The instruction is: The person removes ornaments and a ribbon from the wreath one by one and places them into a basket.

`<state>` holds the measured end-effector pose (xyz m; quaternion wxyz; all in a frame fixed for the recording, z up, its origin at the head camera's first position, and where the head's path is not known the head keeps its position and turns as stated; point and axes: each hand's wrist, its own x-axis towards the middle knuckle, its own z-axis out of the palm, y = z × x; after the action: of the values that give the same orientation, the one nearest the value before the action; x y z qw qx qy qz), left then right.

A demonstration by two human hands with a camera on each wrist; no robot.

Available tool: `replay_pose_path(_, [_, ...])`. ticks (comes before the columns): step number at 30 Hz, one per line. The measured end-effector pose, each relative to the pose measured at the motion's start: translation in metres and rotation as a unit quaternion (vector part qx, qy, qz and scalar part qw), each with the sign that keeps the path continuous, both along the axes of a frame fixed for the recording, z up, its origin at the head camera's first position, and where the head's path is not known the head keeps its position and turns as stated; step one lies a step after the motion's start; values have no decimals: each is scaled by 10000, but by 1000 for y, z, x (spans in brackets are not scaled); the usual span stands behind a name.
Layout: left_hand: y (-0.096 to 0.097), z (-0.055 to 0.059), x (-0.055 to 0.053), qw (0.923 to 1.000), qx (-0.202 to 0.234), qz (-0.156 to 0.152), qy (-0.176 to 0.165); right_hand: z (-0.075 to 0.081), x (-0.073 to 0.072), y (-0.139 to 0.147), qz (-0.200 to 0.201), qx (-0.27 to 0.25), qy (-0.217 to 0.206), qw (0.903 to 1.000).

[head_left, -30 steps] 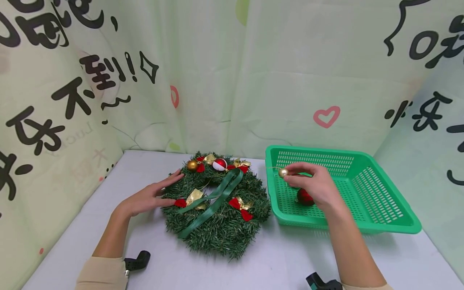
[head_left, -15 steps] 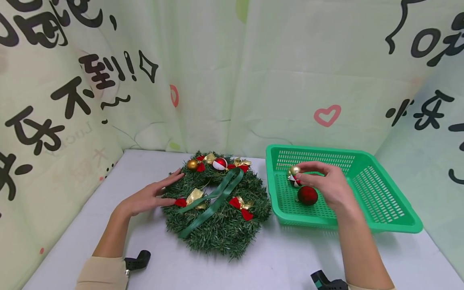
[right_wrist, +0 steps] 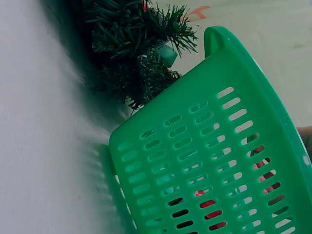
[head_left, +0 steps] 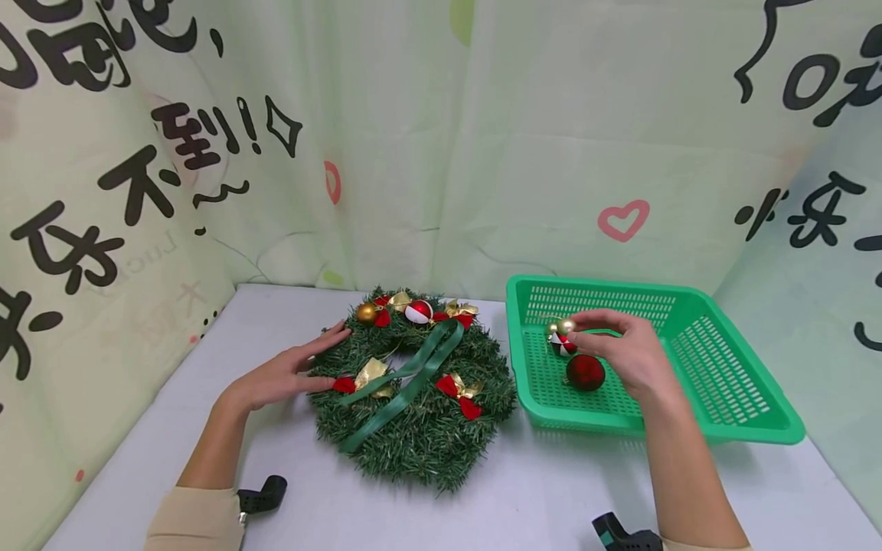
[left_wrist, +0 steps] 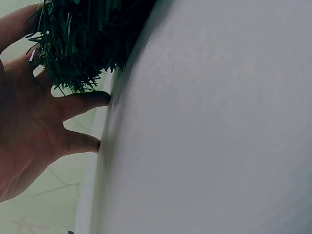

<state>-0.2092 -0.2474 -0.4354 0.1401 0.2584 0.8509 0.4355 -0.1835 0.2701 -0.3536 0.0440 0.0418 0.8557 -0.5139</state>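
wreath (head_left: 427,448) on the table (head_left: 482,513), basket (head_left: 599,285) just to its right, balls (head_left: 585,373) in the basket's left half (right by the right hand (head_left: 625,352)), ribbon (head_left: 408,392) across the wreath, curtain (head_left: 517,191) behind everything

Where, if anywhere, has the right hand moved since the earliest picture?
Yes: the right hand has shifted slightly rightward, judged against the green basket.

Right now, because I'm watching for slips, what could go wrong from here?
The right hand seems to pinch a small gold ball in the green basket, so the ball might slip. A red-and-white ball sits close by and could be knocked. The green ribbon lies across the wreath and might snag something set there.
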Motion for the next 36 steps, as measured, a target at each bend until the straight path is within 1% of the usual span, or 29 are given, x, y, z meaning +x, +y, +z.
replay_pose_path(2, [0, 1, 0, 10000, -30, 4, 32, -1, -1, 0, -40, 57, -58, 10000])
replay_pose_path(9, [1, 2, -1, 10000, -47, 64, -16, -6, -5, 2, -72, 255, -166, 9995])
replay_pose_path(17, [0, 1, -1, 10000, 57, -57, 24, -8, -4, 1, -9, 286, -147, 9995])
replay_pose_path(25, [0, 0, 0, 10000, 14, -38, 4, -9, -3, 1, 19, 431, -233, 9988])
replay_pose_path(29, [0, 1, 1, 10000, 15, -28, -3, -8, -3, 1, 50, 385, -264, 9989])
replay_pose_path(36, [1, 0, 0, 9999, -45, 89, -79, -8, -3, 0, 75, 280, -278, 9992])
